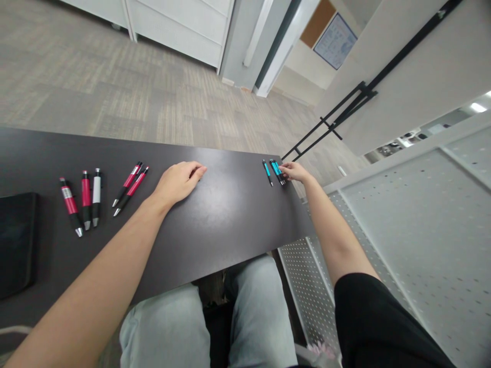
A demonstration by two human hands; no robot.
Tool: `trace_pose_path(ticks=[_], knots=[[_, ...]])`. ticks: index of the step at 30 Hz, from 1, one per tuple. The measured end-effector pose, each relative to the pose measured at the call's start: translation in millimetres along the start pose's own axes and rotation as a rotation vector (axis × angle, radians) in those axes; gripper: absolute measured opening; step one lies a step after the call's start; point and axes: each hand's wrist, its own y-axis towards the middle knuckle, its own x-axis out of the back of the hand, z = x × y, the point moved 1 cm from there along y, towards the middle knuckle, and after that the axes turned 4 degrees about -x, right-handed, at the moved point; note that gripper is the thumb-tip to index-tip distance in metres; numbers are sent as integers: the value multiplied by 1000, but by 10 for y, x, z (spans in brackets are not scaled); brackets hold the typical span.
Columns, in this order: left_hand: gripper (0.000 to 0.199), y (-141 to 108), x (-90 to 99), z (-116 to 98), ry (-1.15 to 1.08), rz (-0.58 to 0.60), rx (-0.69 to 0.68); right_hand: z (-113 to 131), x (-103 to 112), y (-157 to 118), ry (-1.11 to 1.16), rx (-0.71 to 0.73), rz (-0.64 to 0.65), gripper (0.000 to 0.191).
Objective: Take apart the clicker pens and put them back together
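My right hand (293,171) is closed at the table's far right corner, its fingertips on the edge of a close group of teal-and-black pens (276,171). A single teal pen (267,172) lies just left of that group. My left hand (179,181) rests on the dark table with its fingers curled together; nothing shows in it. To its left lie two thin red-and-black pens (130,187), side by side and slanted. Farther left are a white-and-black pen (96,197), a thick red pen (86,199) and another red pen with a white label (71,205).
A black flat object (17,243) lies at the left end of the dark table (222,204). A perforated grey panel (422,225) stands right of the table. White cabinets (184,25) stand beyond it. My knees are under the near edge.
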Motion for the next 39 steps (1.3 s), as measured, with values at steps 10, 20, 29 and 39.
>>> trace_pose_path(ticks=[10, 20, 29, 39], knots=[[50, 4, -20, 12, 16, -11, -5, -43, -43, -96, -87, -35, -37, 40], [50, 2, -1, 1, 20, 21, -4, -109, -55, -72, -119, 48, -17, 32], [50, 5, -15, 18, 26, 7, -10, -169, -76, -4, -178, 48, -60, 19], [52, 5, -32, 25, 19, 20, 11, -297, -80, 115, -257, 122, -145, 16]])
